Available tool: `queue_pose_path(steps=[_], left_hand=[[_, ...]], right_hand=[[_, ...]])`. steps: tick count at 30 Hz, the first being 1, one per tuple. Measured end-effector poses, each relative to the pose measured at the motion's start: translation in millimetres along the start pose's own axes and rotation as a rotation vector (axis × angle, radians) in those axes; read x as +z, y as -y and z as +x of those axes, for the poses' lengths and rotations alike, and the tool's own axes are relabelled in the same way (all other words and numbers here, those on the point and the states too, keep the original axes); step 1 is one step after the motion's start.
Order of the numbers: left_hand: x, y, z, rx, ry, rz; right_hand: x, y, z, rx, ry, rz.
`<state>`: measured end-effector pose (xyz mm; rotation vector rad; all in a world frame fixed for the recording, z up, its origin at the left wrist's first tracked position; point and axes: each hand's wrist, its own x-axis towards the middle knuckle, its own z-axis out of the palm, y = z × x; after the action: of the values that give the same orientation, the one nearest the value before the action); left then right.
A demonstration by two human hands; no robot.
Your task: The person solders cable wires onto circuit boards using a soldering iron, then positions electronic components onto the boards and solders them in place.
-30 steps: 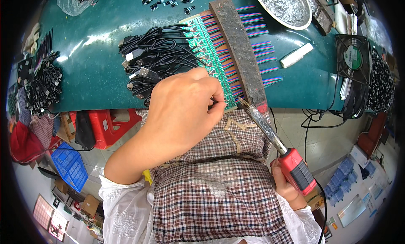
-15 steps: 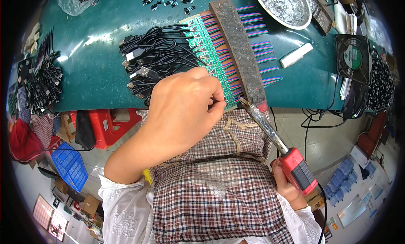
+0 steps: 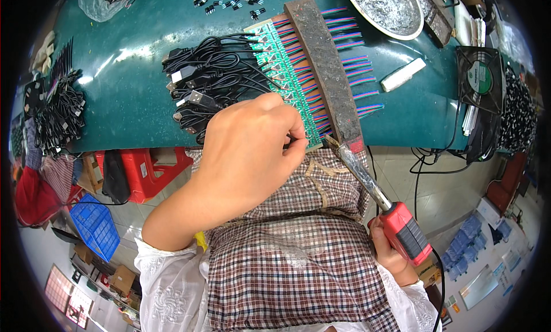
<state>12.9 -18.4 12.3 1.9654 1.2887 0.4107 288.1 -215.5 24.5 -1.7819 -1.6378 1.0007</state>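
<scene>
My left hand (image 3: pixel 249 145) is closed in a pinch at the near end of a row of small green circuit boards (image 3: pixel 290 73), holding something thin that I cannot make out. A dark, worn bar (image 3: pixel 324 68) lies across the boards and their coloured wires (image 3: pixel 359 62). Black cables with plugs (image 3: pixel 209 82) run from the boards to the left. My right hand (image 3: pixel 390 257) grips the red handle of a soldering iron (image 3: pixel 379 200), whose tip rests at the near corner of the boards by my left fingers.
The green table (image 3: pixel 115 91) carries a metal bowl of solder scraps (image 3: pixel 387 7), a white stick (image 3: pixel 403 73), small black parts (image 3: pixel 229 2) and a small fan (image 3: pixel 479 76). More black cable bundles (image 3: pixel 54 111) lie far left. A red stool (image 3: pixel 138 171) and blue basket (image 3: pixel 94 226) stand below.
</scene>
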Motion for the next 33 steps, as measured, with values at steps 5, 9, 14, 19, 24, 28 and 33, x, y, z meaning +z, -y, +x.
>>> queue_pose_path(steps=[5,9,14,19,24,28,33], left_hand=[[6,-5,-8,-0.01,-0.019,0.021],[13,-5,-12,0.012,-0.083,0.041],[20,-5,-16,0.01,-0.137,0.049],[24,-5,-18,0.024,-0.185,0.057],[25,-5,-18,0.025,-0.196,0.064],[26,-6,-18,0.021,-0.206,0.072],[27,-5,-18,0.026,-0.212,0.064]], right_hand=[[-7,15,15,-0.062,0.002,-0.064],[-8,20,24,-0.151,0.018,-0.119],[-8,18,24,-0.171,0.055,-0.099],[-9,18,24,-0.133,0.075,-0.081],[-5,23,24,-0.063,0.05,-0.036],[-6,19,25,-0.144,0.078,-0.062],[-7,17,20,-0.144,0.04,-0.098]])
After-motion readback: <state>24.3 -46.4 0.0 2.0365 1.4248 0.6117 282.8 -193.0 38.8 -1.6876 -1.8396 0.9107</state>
